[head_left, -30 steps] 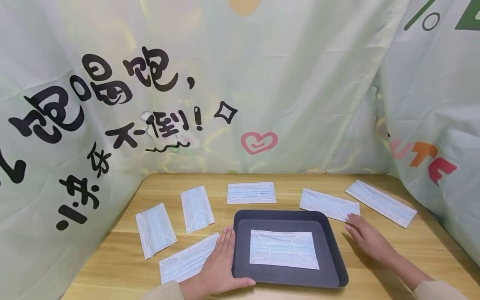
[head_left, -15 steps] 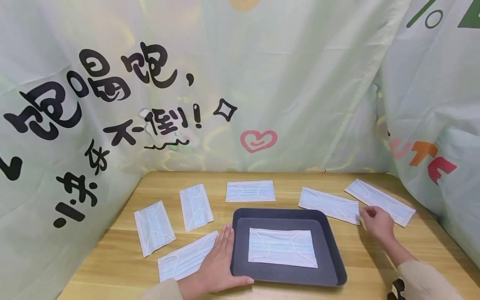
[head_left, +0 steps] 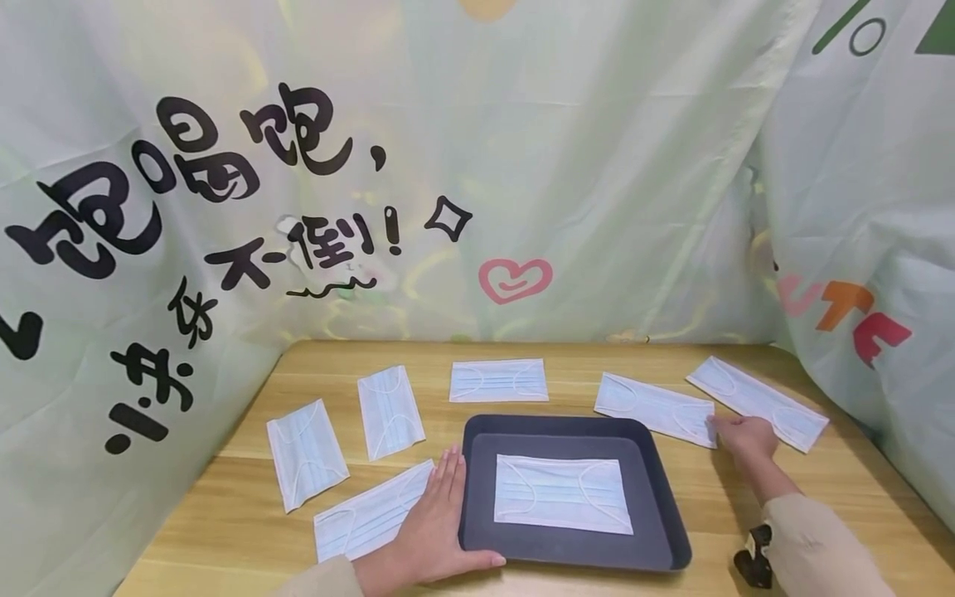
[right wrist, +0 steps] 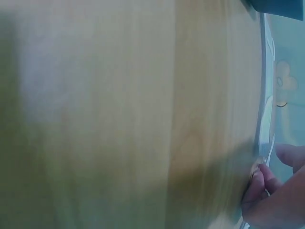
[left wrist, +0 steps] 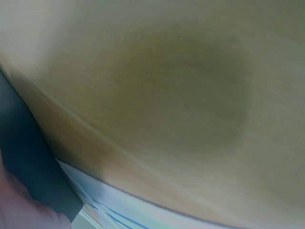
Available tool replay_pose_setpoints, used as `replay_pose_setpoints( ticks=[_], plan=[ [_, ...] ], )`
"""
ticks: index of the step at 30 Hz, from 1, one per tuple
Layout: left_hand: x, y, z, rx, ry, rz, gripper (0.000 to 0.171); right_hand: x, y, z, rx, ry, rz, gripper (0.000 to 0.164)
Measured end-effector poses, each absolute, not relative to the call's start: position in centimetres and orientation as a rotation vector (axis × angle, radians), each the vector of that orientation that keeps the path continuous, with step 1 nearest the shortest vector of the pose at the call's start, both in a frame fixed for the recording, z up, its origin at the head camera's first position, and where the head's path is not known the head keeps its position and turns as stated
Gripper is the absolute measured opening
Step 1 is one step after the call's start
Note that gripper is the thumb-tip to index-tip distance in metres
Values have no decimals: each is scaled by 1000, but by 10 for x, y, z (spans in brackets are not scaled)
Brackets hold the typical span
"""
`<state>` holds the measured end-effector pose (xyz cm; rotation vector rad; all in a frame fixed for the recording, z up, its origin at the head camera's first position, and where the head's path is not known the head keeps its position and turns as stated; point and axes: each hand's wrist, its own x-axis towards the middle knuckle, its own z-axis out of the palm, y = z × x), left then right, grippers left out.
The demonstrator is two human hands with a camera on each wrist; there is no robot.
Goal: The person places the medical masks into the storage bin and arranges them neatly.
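Observation:
A pale blue face mask [head_left: 563, 493] with white ear loops lies flat inside the dark grey tray [head_left: 574, 555]. My left hand [head_left: 436, 522] rests along the tray's left side with straight fingers, its thumb at the front edge, partly covering another mask [head_left: 376, 510]. To the right of the tray, my right hand [head_left: 748, 439] has curled fingers and pinches the near right end of a mask [head_left: 656, 406], which lies on the table behind the tray's right corner. In the right wrist view, the fingers [right wrist: 257, 186] meet the edge of that mask [right wrist: 267, 119].
More masks lie around the tray: one far right [head_left: 757, 402], one behind [head_left: 498, 381], one upper left [head_left: 391, 412] and one at left [head_left: 307, 454]. A printed cloth curtain [head_left: 582, 182] encloses the wooden table [head_left: 224, 531] at the back and sides.
My right hand has moved from above the mask's corner to its right end, first curling beside it, then closing on its edge. The left hand stays at the tray.

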<state>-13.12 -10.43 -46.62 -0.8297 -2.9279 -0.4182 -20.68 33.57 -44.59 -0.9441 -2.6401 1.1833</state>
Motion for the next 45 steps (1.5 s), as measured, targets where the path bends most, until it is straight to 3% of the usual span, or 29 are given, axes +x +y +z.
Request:
replay_pose_setpoints(
  ticks=[9,19,23,30,41,45],
  plan=[
    [-133,-105,-465,-838,-2928,-433,125,-213,329,-441,-1033,-2722,1141,60],
    [-132,-106,-464,-832,-2933,-447,125,-208,332,-440,-841,-2695,1144,26],
    [-132,-106,-464,-831,-2936,-443,125,-208,336,-441,-801,-2648,1160,22],
    [-131,-106,-466,-832,-2930,-466,125,-207,340,-444,-806,-2622,1196,38],
    [-132,-106,-466,-828,-2949,-449,125,-203,344,-433,-752,-2590,1168,43],
    [-132,-106,-466,-821,-2946,-439,125,-200,342,-430,-767,-2525,1366,49]
  ],
)
